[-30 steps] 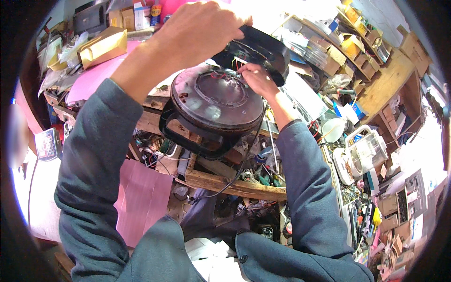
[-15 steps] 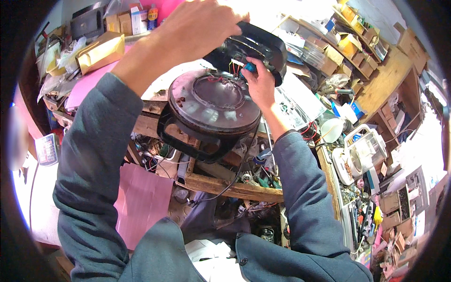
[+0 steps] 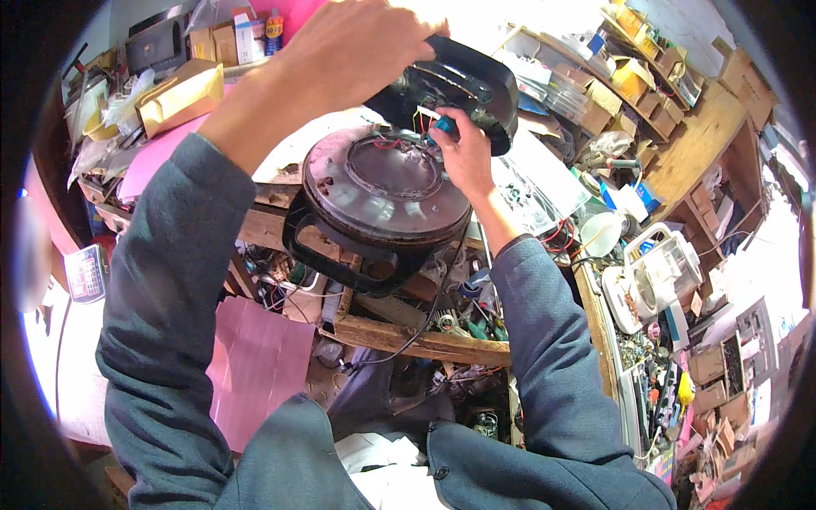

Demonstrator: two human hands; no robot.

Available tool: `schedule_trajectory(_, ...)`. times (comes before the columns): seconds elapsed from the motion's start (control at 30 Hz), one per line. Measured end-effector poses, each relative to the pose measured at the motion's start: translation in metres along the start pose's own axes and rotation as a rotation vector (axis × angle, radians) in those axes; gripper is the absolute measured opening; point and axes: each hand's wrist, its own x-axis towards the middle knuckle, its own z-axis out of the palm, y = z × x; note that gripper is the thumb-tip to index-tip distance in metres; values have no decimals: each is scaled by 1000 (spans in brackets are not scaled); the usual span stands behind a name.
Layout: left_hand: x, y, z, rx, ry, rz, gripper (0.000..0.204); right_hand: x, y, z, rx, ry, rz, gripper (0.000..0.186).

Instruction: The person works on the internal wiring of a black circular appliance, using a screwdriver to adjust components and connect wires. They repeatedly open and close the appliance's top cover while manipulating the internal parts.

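Near the top, my left hand (image 3: pixel 357 55) grips the rim of a raised black plastic housing (image 3: pixel 484 98), its fingertips partly hidden. Below it lies a round dark metal plate (image 3: pixel 344 191) with a concentric ring, on a black body with a looped handle (image 3: pixel 374 280). Thin coloured wires (image 3: pixel 393 144) run between plate and housing. My right hand (image 3: pixel 466 153) is closed around a small blue object (image 3: pixel 444 125), possibly a tool handle, at the plate's back right beside the wires. What the blue object's tip touches is hard to make out.
A cluttered wooden bench (image 3: pixel 425 347) holds cables and tools. Shelves of cardboard boxes (image 3: pixel 646 85) rise at the back right. A clear plastic case (image 3: pixel 654 272) sits at right, pink sheets (image 3: pixel 259 365) lower left, a yellow envelope (image 3: pixel 178 93) back left, a calculator (image 3: pixel 85 274) far left.
The blue object has come into view in my right hand, whose fingers have turned more upright. My left hand and the black housing have shifted slightly leftward in the picture, along with the plate.
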Motion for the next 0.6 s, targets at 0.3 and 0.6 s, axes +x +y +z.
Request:
schedule_trajectory(0.3, -1, -2, 1, 5, -4, 16, 25, 2, 3, 3, -13, -7, -32, 36)
schedule_trajectory(0.6, -1, 1, 4, 29, -17, -7, 24, 14, 2, -4, -29, -176, 20, 38)
